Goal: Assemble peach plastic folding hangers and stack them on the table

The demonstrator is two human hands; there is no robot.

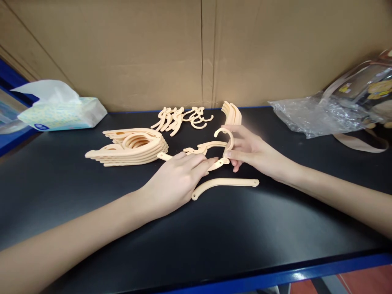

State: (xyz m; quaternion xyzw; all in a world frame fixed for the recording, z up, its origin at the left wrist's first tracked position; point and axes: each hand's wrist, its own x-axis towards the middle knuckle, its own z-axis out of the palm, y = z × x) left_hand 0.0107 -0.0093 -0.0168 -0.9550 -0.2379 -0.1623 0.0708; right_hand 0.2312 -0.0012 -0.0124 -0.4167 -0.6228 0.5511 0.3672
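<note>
Black bench, cardboard behind: hanger stack toward left edge looks assembled, small hooks and curved bars near back edge remain unjoined, and mid-bench right hand pinches one larger hook while left hand closes over a flat arm.

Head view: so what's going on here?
A person's right hand pinches a cream hook; the left hand lies over a slim cream bar, its grip partly hidden. Whether hook and bar are joined is unclear. A loose curved strip lies nearer the camera; stacked hanger-like pieces sit to the left.
</note>
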